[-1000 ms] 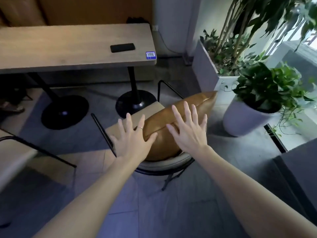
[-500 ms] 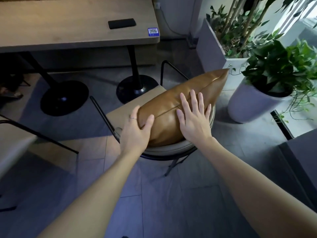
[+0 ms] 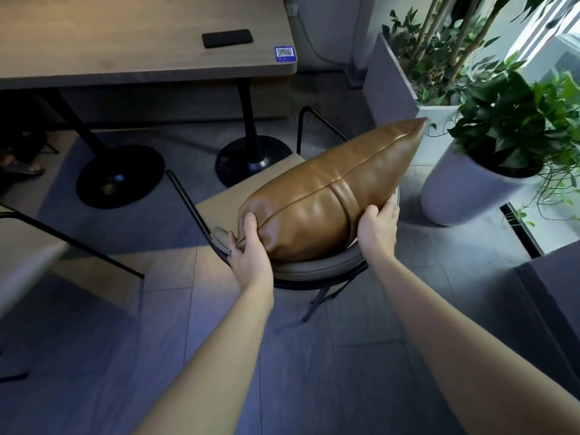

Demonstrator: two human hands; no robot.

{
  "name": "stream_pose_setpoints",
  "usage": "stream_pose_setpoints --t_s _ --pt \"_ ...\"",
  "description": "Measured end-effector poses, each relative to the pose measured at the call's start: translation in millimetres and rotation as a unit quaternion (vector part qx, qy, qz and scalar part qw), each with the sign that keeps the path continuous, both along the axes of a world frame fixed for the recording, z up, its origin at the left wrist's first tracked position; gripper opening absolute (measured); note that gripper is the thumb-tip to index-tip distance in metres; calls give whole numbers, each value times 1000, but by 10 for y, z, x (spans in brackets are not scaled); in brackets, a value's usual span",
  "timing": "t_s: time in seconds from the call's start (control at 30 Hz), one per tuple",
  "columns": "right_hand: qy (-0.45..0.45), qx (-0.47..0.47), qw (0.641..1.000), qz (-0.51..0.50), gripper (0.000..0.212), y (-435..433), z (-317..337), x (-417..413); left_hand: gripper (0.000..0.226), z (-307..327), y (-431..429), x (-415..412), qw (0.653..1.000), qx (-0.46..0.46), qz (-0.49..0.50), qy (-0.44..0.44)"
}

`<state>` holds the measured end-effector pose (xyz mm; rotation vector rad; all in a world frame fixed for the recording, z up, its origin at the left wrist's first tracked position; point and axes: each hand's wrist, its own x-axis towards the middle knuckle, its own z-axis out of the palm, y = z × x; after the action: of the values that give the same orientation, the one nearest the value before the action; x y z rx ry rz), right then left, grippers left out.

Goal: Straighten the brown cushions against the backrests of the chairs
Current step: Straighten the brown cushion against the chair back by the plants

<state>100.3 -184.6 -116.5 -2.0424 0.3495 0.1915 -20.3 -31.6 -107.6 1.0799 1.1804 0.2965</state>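
A wooden worktop (image 3: 125, 42) carries a black phone (image 3: 227, 38) at upper left. Below it, the left hand (image 3: 249, 252) has its grip clamped on the near corner of the brown cushion (image 3: 329, 196), which lies on the chair (image 3: 317, 268) by the backrest. The right hand (image 3: 378, 227) clasps the cushion's right side. A white planter (image 3: 464, 186) stands just beside the chair.

A wooden table (image 3: 125, 48) filled the upper left, bearing a black phone (image 3: 227, 38) and a blue QR sticker (image 3: 285, 54). Potted plants (image 3: 514, 127) stood at the upper right.
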Motion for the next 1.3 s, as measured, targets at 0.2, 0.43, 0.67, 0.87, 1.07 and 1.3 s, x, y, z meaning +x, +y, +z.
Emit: stream_pose_setpoints --t_s 0.2,0.43,0.67,0.87,1.07,1.3 --pt "113 37 991 -64 79 -121 17 246 114 -72 -56 61 999 -6 43 -15" --pt "152 91 984 -35 88 -353 -171 137 122 -96 -113 153 992 -27 107 -57" --pt "141 114 982 -43 69 -477 -364 134 108 -166 156 210 992 -35 100 -72" --pt "130 128 982 -45 65 -253 -327 103 105 -164 373 211 993 -20 70 -95" --pt "122 140 981 -49 89 149 -321 36 95 -160 921 227 992 -29 24 -119" --pt "111 149 981 -64 98 689 -415 -85 81 -173 1562 261 990 -17 19 -139"
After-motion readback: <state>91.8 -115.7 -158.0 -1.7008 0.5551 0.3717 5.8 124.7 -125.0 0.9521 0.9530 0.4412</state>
